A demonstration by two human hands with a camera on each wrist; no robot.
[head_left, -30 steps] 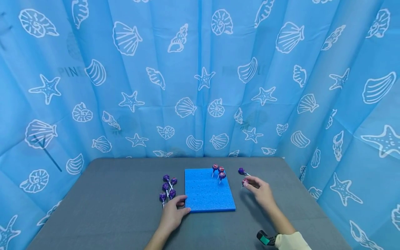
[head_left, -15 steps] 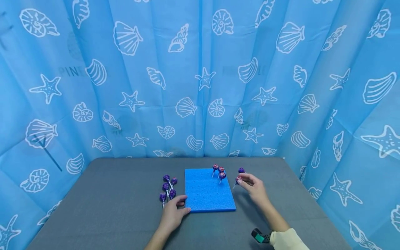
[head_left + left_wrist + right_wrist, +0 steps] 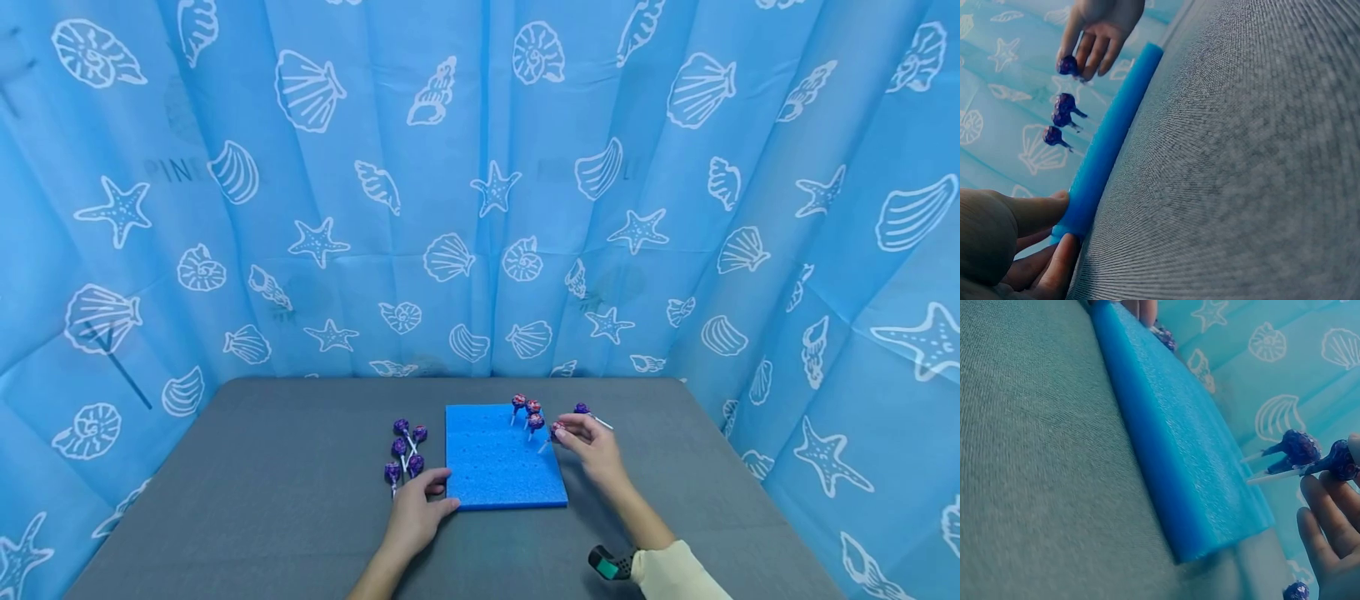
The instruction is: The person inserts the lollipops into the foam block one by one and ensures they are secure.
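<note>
A blue foam board (image 3: 498,471) lies flat on the grey table. At its near left corner my left hand (image 3: 414,515) holds it, thumb and fingers on either side of the corner. My right hand (image 3: 598,458) pinches a lollipop (image 3: 557,430) by its wrapped head, above the board's right edge. In the right wrist view, the held lollipop's white stick (image 3: 1275,476) points out freely, tilted toward the board. Three lollipops (image 3: 535,422) stand with their sticks in the board near its far right corner; in the right wrist view they partly overlap.
Several purple-wrapped lollipops (image 3: 399,447) lie in a loose group left of the board. One more lollipop (image 3: 582,408) lies on the grey table (image 3: 300,483) beyond my right hand. A blue shell-patterned curtain (image 3: 405,208) hangs behind the table.
My right hand has carried the lollipop leftward from the table's right side to the board's edge, its stick now tilting down-left. My left hand has stayed at the corner.
</note>
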